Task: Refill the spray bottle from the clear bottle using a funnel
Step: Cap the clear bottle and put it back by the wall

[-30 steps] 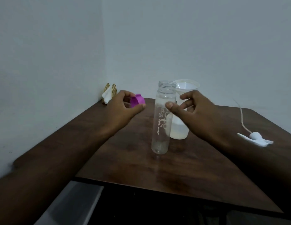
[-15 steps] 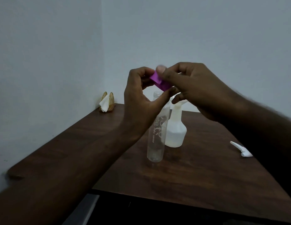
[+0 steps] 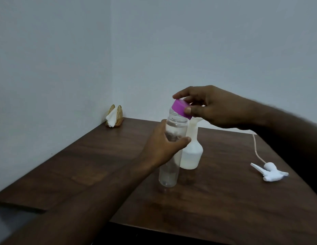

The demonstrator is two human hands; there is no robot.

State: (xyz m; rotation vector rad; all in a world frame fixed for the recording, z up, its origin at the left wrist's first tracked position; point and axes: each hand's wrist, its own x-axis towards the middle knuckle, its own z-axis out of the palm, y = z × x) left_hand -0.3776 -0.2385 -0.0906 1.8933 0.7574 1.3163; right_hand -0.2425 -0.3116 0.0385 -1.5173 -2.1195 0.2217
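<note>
Left hand (image 3: 163,147) has its fingers wrapped round the clear bottle (image 3: 169,167) standing on the table (image 3: 225,200). Right hand (image 3: 212,107) pinches the purple cap (image 3: 180,109), tilted on the bottle's mouth. Spray bottle (image 3: 190,152) sits just behind; its sprayer (image 3: 271,172) lies well to the right.

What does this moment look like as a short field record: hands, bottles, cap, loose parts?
left hand: wrapped around the middle of the clear bottle, which stands upright on the table
right hand: holds the purple cap tilted over the bottle's mouth, not seated
clear bottle contents: looks nearly empty
spray bottle: white, just behind the clear bottle, head off
funnel: hidden behind the right hand, cannot confirm
spray head: lies on the table to the right, tube attached
napkin holder: far left corner
</note>
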